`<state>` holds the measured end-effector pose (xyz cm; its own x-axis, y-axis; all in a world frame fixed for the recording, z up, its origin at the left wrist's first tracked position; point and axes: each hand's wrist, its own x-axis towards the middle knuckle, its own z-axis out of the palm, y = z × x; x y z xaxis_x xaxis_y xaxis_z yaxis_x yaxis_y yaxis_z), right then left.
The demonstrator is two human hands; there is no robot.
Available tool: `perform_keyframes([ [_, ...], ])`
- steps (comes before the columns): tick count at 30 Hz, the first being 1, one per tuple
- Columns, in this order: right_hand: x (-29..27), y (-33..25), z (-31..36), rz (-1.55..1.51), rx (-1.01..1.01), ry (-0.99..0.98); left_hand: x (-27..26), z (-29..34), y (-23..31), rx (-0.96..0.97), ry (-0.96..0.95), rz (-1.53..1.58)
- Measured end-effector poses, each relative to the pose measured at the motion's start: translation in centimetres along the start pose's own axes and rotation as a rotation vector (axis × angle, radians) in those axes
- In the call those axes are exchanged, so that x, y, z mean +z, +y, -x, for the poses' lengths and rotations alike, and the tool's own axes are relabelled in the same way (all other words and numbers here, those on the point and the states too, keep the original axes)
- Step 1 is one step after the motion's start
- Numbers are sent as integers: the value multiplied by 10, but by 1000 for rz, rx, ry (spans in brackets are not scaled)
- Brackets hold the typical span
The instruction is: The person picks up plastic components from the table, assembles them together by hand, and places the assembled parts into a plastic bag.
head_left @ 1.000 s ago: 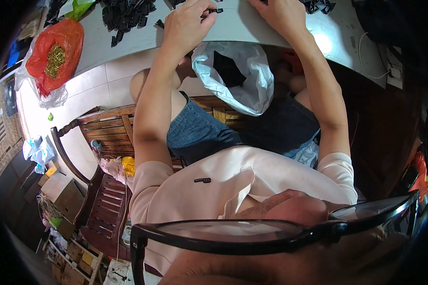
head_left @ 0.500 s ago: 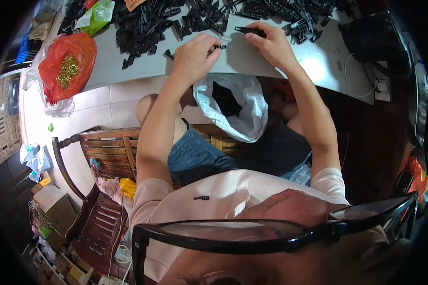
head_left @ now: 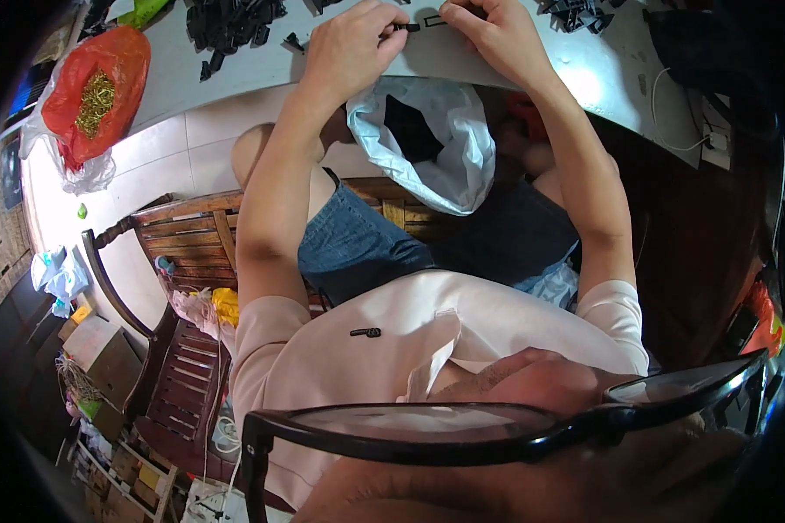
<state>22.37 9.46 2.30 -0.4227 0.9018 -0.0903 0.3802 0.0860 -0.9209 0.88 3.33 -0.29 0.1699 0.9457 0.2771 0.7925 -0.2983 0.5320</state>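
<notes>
Bright even light, table glare, fisheye-bent dark edges

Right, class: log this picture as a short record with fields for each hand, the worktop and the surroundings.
Left hand: left hand pinches a small black part
Right hand: right hand meets it at the same part
Worktop: grey table, piles of black parts
Lap: open white plastic bag
Left side: red bag of brass pieces, wooden chair

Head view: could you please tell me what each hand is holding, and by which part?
The left hand pinches a small black part by its left end; whether the right hand grips anything cannot be told.
</notes>
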Motion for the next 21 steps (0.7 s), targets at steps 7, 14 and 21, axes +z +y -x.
perform_keyframes([
  [7, 15, 4, -1, 275, -179, 151, -13, -3, 12, -47, -26, 69],
  [14, 21, -7, 1, 324, -264, 138, -10, -2, 8, -57, -25, 94],
  [21, 31, -21, -1, 781, -334, 182, -10, -6, 9, -66, -47, 27],
])
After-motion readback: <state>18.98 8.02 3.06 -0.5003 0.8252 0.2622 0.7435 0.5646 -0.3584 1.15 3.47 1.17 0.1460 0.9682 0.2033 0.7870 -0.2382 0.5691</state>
